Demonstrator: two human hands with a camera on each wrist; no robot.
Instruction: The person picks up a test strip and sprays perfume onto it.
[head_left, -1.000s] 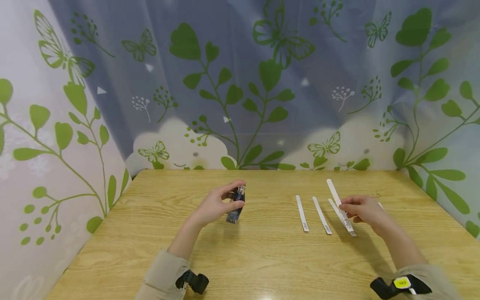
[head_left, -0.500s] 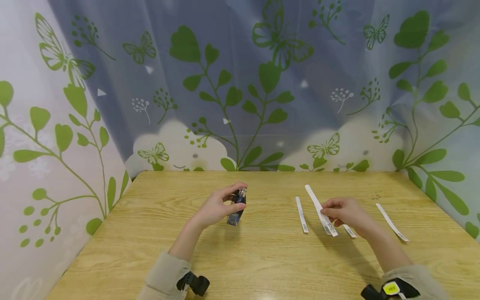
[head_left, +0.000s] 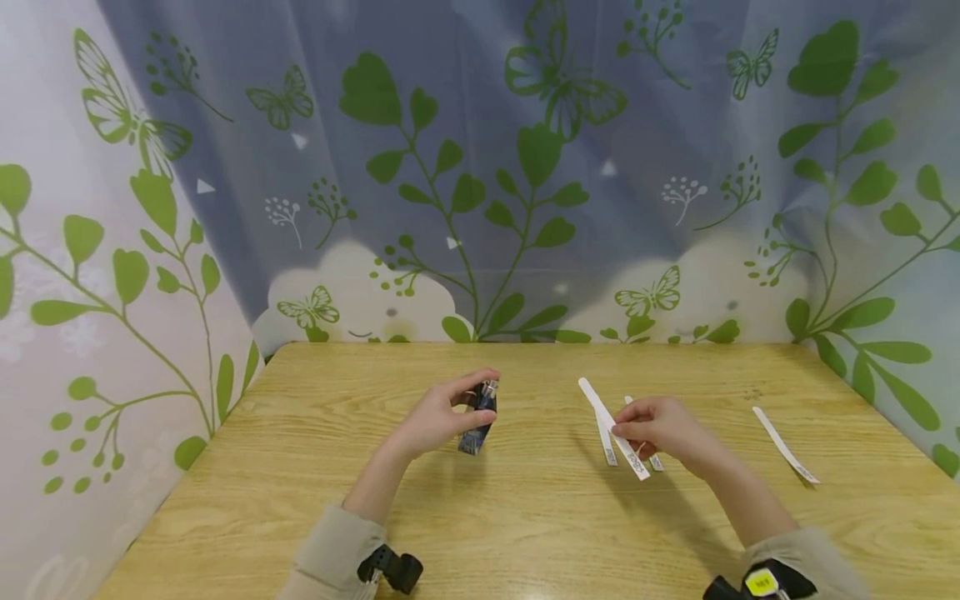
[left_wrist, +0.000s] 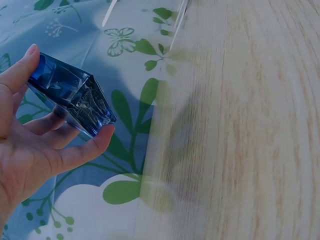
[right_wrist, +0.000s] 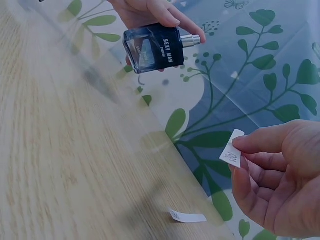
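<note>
My left hand (head_left: 435, 421) grips a dark blue glass perfume bottle (head_left: 476, 429), tilted and held above the table. A finger rests on its silver spray top in the head view. White lettering reading "SEXY MAN" shows on the bottle (right_wrist: 155, 47) in the right wrist view. Between thumb and fingers, my right hand (head_left: 667, 433) pinches a white paper test strip (head_left: 602, 410) with print at its near end. That strip crosses over another strip (head_left: 606, 446) lying on the table. Part of one more strip (head_left: 657, 463) is hidden behind the right hand.
A single curved strip (head_left: 783, 446) lies farther right on the wooden table (head_left: 525, 517). Behind the table's far edge hangs a blue and white curtain (head_left: 480, 208) with green leaves and butterflies.
My right hand has carried its strip leftward across the strips on the table, closer to the bottle. The strip at the far right has come into full view. My left hand has barely shifted.
</note>
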